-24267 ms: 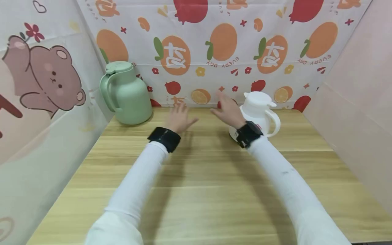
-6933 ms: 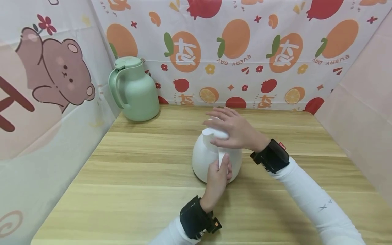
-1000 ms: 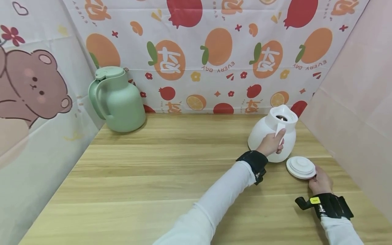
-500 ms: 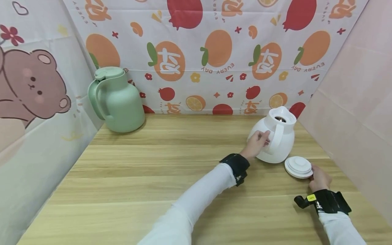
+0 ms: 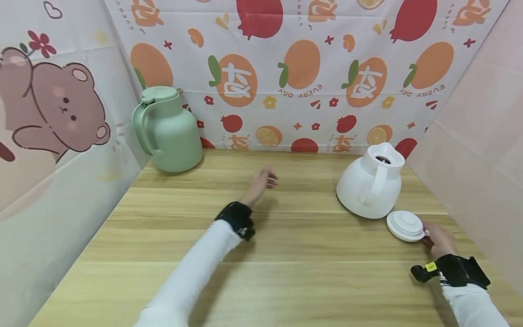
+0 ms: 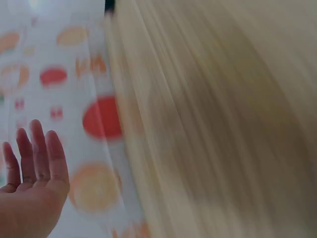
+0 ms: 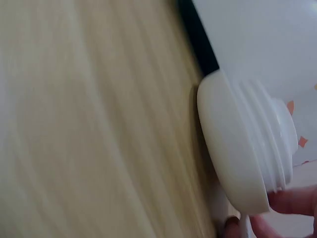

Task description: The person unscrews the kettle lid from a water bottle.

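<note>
A white jug [image 5: 359, 188] stands uncapped at the right of the wooden table [image 5: 286, 254], its handle [image 5: 377, 184] facing me. Its white lid [image 5: 404, 225] lies upside down on the table just in front of it. My right hand [image 5: 429, 234] pinches the lid's near rim. In the right wrist view, the lid [image 7: 237, 144] shows its threaded side, with fingertips [image 7: 292, 203] at its edge. My left hand [image 5: 267, 177] hovers over the middle of the table, empty. In the left wrist view, the left hand [image 6: 34, 153] has straight, spread fingers.
A green lidded jug [image 5: 167, 131] stands at the back left corner. Patterned cloth walls [image 5: 286, 81] close in the table at the back and on both sides. Bare wood lies between the two jugs and along the front.
My left hand has let go of the white jug's handle and moved left to the middle of the table. The right hand stays at the lid.
</note>
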`<state>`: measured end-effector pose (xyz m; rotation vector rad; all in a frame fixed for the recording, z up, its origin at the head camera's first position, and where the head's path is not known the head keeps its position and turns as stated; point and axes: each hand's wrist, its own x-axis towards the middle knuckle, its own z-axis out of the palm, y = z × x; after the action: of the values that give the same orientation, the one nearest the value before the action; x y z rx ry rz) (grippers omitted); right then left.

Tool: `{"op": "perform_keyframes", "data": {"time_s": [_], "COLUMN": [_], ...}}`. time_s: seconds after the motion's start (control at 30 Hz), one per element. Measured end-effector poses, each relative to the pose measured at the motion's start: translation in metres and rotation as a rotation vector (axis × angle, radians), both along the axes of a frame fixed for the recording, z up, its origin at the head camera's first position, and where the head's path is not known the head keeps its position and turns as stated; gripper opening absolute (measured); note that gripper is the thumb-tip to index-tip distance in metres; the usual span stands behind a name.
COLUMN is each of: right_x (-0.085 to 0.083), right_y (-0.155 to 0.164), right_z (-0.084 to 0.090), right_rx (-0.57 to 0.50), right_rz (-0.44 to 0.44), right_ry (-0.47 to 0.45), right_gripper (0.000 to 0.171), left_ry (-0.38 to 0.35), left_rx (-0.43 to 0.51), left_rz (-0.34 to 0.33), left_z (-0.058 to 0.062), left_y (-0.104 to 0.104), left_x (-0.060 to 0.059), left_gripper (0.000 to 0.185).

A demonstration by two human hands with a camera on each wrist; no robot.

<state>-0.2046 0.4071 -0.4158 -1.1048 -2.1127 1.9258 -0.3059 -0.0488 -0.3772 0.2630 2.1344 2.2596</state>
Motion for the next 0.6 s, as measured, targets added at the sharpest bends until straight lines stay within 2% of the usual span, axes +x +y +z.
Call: {"op": "perform_keyframes", "data": {"time_s": [0.03,0.13,0.17,0.23,0.33,0.47,0.6], "right_x": [0.001,0.005,0.005,0.005,0.005,0.007,0.009], "right_y": [0.003,0.01,0.012,0.014,0.015,0.012,0.009], "right_z": [0.0,-0.003,-0.005,-0.008,-0.01,-0.009,-0.01], "right_rx": [0.02,0.092,0.109,0.173,0.232,0.279,0.324], "right_rz": [0.069,0.172,0.173,0.187,0.147,0.11,0.108], "right_ry": [0.006,0.034,0.038,0.023,-0.003,-0.037,-0.025], "right_gripper": [0.059,0.058,0.053,0.054,0.055,0.062,0.055], "left_ry": [0.001,-0.004,-0.005,-0.011,-0.043,-0.082,-0.117], "left_rx": [-0.008,-0.023,-0.022,-0.023,0.012,0.056,0.081], "left_rz": [0.026,0.101,0.122,0.161,0.233,0.304,0.321], "left_z": [-0.001,-0.003,-0.003,-0.005,-0.004,0.001,0.002], "left_y": [-0.016,-0.063,-0.078,-0.107,-0.145,-0.179,-0.194], "left_x": [0.001,0.004,0.005,0.006,0.01,0.019,0.027], "left_gripper": [0.038,0.046,0.048,0.053,0.057,0.055,0.053]}}
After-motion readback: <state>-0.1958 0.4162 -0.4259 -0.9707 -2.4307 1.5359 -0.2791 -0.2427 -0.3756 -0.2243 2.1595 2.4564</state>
